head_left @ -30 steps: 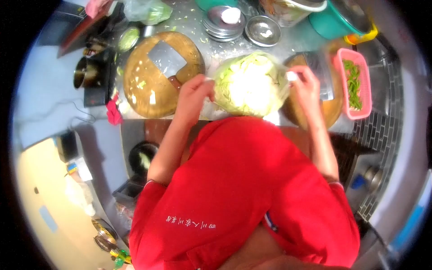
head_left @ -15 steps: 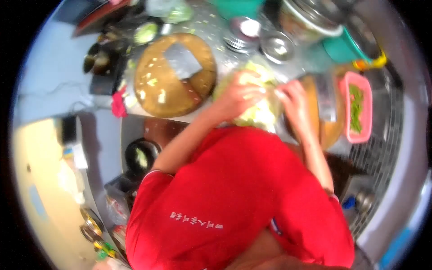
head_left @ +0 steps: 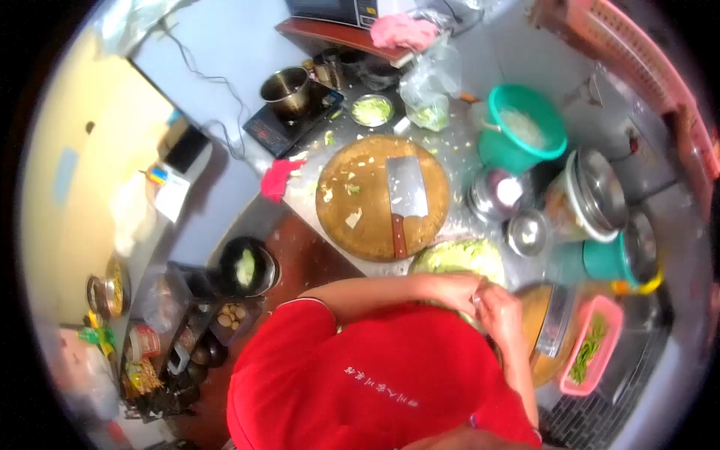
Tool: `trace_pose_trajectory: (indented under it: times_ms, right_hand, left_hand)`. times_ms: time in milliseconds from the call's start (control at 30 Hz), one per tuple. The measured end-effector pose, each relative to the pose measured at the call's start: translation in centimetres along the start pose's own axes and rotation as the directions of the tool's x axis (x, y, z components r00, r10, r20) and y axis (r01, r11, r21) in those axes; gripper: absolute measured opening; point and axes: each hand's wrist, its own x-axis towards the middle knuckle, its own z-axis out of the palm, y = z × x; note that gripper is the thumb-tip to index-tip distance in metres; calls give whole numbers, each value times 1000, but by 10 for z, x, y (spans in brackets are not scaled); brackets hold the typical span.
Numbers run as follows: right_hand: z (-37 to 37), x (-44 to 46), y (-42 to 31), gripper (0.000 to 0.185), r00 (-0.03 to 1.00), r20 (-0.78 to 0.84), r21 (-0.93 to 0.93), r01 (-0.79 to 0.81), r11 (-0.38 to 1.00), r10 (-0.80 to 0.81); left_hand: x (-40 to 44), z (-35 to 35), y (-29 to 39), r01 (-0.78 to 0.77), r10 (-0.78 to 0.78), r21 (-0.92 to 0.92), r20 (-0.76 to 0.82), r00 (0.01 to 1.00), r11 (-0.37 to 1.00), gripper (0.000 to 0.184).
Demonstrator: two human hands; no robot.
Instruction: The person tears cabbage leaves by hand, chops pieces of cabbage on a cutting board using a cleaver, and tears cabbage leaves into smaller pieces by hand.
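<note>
Chopped pale-green cabbage (head_left: pixel 463 259) lies in a rounded heap just beyond my hands, in what looks like a clear plastic bag. My left hand (head_left: pixel 456 287) reaches across its near side with the fingers closed. Against it, my right hand (head_left: pixel 501 313) is closed too, and the fingertips of both meet. What they pinch is too small to make out. To the left, a cleaver (head_left: pixel 407 191) with a wooden handle lies flat on a round wooden chopping board (head_left: pixel 349 225), among scraps of cabbage.
On the right stand a second board (head_left: pixel 534 307) with a broad blade (head_left: pixel 555 322) and a pink basket (head_left: pixel 613 330) of green vegetables. Farther back are a teal bucket (head_left: pixel 499 146), metal lids (head_left: pixel 526 232) and a plate of cabbage (head_left: pixel 372 111). A pot (head_left: pixel 285 94) sits on a cooktop at far left.
The view has swung left and up, so the board and cleaver appear nearer the middle. My hands, apart over the cabbage before, have come together at its near right side.
</note>
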Motion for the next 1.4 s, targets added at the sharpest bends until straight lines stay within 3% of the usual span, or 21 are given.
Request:
trace_pose_trajectory:
  times_ms: [33,100,167,233,267,367,500,567,600,667,833,933,1133,1233,1400]
  right_hand:
    - [-2,2,0,8,1000,-2,14,-31,999,31]
    - [-9,5,0,8,995,-3,41,-100,994,100]
    - [-3,4,8,11,983,-133,124,-106,987,123]
    - [2,1,11,14,949,-275,120,-128,984,157]
    - [4,-1,10,19,925,-257,120,-256,959,279]
    - [29,-17,42,21,874,85,288,-481,828,478]
    - [51,-25,62,15,831,69,307,-543,781,551]
    - [62,-32,82,12,772,176,544,-594,593,611]
    - [61,-29,83,10,748,235,643,-599,478,621]
    - [56,-28,85,8,723,292,693,-611,383,626]
    - [48,-27,83,4,698,330,789,-574,220,636]
    - [36,-19,69,5,692,315,775,-583,244,650]
    - [35,-9,58,4,738,202,429,-657,619,643]
    - [36,-3,53,7,833,-1,281,-531,799,553]
    - [25,7,56,10,824,-45,282,-531,799,564]
  left_hand:
    - [4,12,-10,128,-127,21,-40,991,992,34]
    - [3,20,-15,155,-150,31,-131,980,987,25]
    - [6,30,-29,147,-141,11,-223,965,989,19]
    - [7,28,-35,125,-111,68,-179,978,990,20]
    - [5,30,-37,115,-101,91,-150,984,989,22]
    - [7,46,-56,-1,48,184,-250,967,983,30]
    - [8,50,-70,-116,203,314,-262,943,942,34]
    - [12,53,-68,-122,218,288,-329,919,950,28]
    - [13,49,-62,-115,193,276,-277,941,954,25]
    - [12,40,-53,-88,134,253,-169,976,963,20]
    - [6,38,-39,-68,128,255,-227,965,965,15]
    - [0,38,-36,-52,146,331,-266,953,942,13]
    - [-3,36,-37,-104,287,491,-313,905,865,13]
    - [-4,28,-31,-94,287,501,-323,902,860,13]
    - [-8,30,-34,-112,301,422,-413,860,900,15]
